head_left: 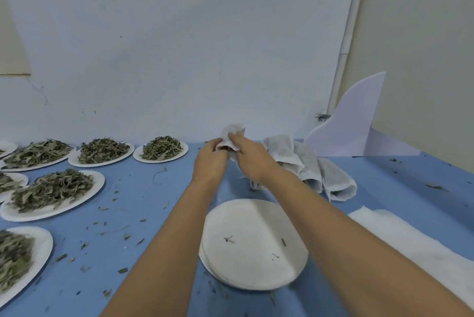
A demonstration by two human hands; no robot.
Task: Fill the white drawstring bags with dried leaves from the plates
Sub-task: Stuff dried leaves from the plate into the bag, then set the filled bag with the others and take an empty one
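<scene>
Head camera showed the left hand (209,160) and the right hand (252,160) both pinching one white bag (233,134) above the far side of the table (143,188), with a few stuffed bags (307,168) just beside it and empty plates (254,242) stacked nearer. Many plates of leaves (51,188) on the left were still full, so most of the job seemed left. Bare blue table lay between those plates and the hands, but the wall (179,60) stood close behind.

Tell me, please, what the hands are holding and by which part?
The left hand and the right hand both pinch one white bag near its top; a crumpled bit sticks up above them.
</scene>
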